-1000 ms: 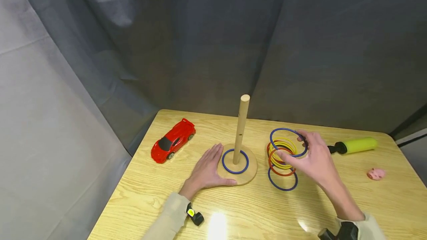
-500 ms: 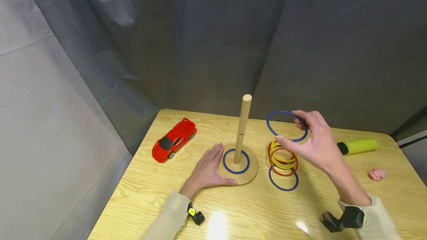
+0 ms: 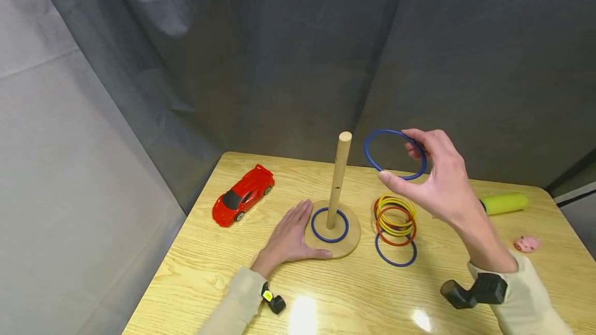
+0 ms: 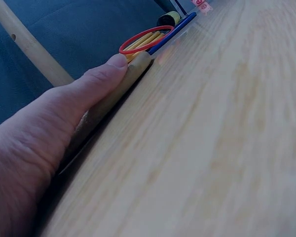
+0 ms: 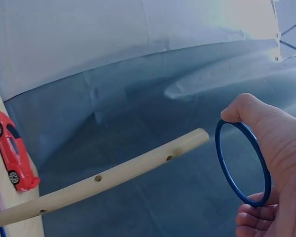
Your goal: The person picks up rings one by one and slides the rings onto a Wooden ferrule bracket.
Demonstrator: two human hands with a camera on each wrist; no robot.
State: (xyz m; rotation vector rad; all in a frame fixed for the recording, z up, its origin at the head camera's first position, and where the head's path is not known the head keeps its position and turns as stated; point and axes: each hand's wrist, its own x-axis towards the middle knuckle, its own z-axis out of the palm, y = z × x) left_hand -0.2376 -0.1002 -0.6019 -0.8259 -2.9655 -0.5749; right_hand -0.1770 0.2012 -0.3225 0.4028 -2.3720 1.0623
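Right hand (image 3: 440, 177) and blue ring (image 3: 366, 150) have both risen since 0.5 s ago and slid a little left, towards the wooden post (image 3: 339, 180). That hand pinches the ring at 2 sides, thumb on the near edge and fingers on the far edge, so the ring's left side sticks out free. From this free side the post lies just to the left, not touching; its long axis runs upright, and its tip seems level with the ring or slightly below it. By the right wrist view the ring sits just past the tip, roughly across the post's line with some tilt, so the gap between free edge and tip looks like the relation that matters most. The right hand is nearer the post's top; the left hand (image 3: 291, 237) is nearer its foot, straight fingers along the left side of the round base (image 3: 351, 231), thumb along the near rim. 1 other blue ring (image 3: 330, 241) lies on that base, around the post. Right of the base, the pile of rings (image 3: 398, 234) rests on the table (image 3: 195, 283). Farther out are the red car (image 3: 243, 195) at left, the green tube (image 3: 506, 203) and pink pig (image 3: 526, 243) at right.
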